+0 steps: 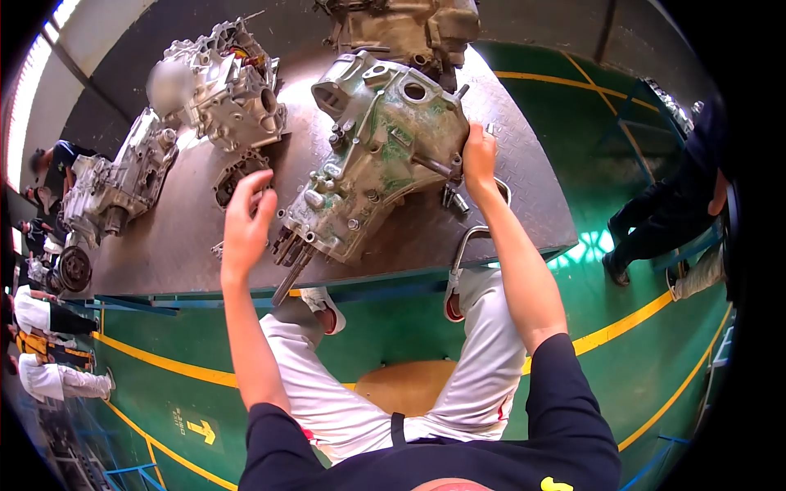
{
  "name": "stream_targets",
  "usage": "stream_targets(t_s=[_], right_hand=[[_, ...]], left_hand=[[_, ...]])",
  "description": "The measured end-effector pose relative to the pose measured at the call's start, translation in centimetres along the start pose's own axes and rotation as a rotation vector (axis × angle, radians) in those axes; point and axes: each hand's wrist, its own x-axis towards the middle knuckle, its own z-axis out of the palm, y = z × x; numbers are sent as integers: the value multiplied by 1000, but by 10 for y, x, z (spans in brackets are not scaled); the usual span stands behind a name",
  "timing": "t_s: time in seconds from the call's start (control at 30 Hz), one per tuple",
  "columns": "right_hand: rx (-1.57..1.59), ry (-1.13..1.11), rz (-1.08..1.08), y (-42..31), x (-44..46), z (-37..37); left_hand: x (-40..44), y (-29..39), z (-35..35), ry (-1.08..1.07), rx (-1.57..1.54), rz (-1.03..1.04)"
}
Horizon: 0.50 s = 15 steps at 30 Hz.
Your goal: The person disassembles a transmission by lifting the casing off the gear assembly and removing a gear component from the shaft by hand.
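Observation:
A green-stained metal gearbox housing (393, 147) lies tilted on the steel-topped bench (524, 188), with a splined shaft jutting from its lower left end toward the bench's front edge. My right hand (481, 155) is against the housing's right side, near a protruding rod; its fingertips are partly hidden, so its hold cannot be made out. To the left of the housing, my left hand (250, 221) is raised with thumb and fingers apart, holding nothing. Small metal fittings (454, 199) lie beside the housing, close to my right wrist.
Another gearbox (221, 90) stands behind on the left, a third (123, 180) at the far left. A brown casing (401, 29) sits at the back. Below the bench is a wooden stool (405, 386). People stand at the left and a person (679, 188) at the right.

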Motion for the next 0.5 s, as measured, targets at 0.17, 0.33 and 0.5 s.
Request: stream_targets(t_s=[0.17, 0.33, 0.5], right_hand=[[-66, -41, -224, -15, 2, -7], [54, -160, -304, -9, 11, -4], [39, -60, -297, -12, -3, 6]], left_hand=[[-47, 12, 23, -154, 324, -19], [-53, 22, 43, 42, 497, -11], [-43, 6, 36, 41, 460, 120]])
